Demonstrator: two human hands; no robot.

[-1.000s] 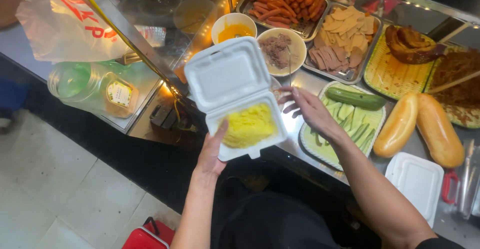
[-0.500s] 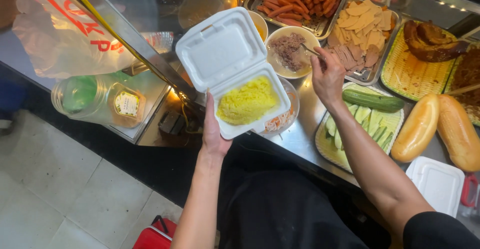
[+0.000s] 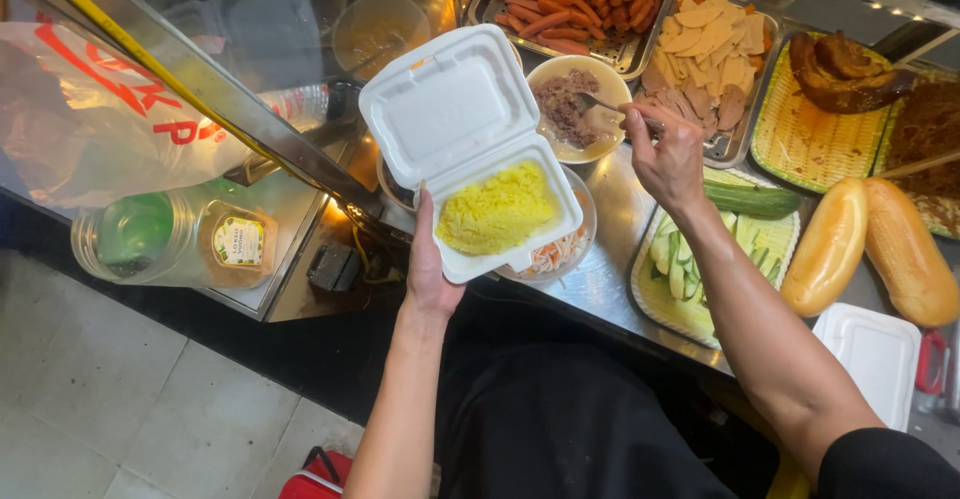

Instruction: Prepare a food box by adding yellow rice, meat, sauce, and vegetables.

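At the far left a clear plastic bag (image 3: 110, 119) with red print hangs over a glass panel, and below it lie a green-tinted jar (image 3: 135, 239) and a labelled jar (image 3: 238, 244) on a lower shelf. The left hand (image 3: 428, 259) cups the white foam box (image 3: 470, 149) from beneath, its grip closed on the box's underside with the thumb up along the near wall. The box is held open above the steel desk (image 3: 600, 269), lid tilted away, its lower half filled with yellow rice (image 3: 497, 209). Under it sits a bowl of shredded carrot (image 3: 560, 251). Further right, the right hand (image 3: 665, 154) has its grip closed on a spoon (image 3: 600, 107) that dips into a bowl of minced meat (image 3: 575, 109). Right of that lie sliced cucumber (image 3: 680, 269) and two bread loaves (image 3: 870, 244).
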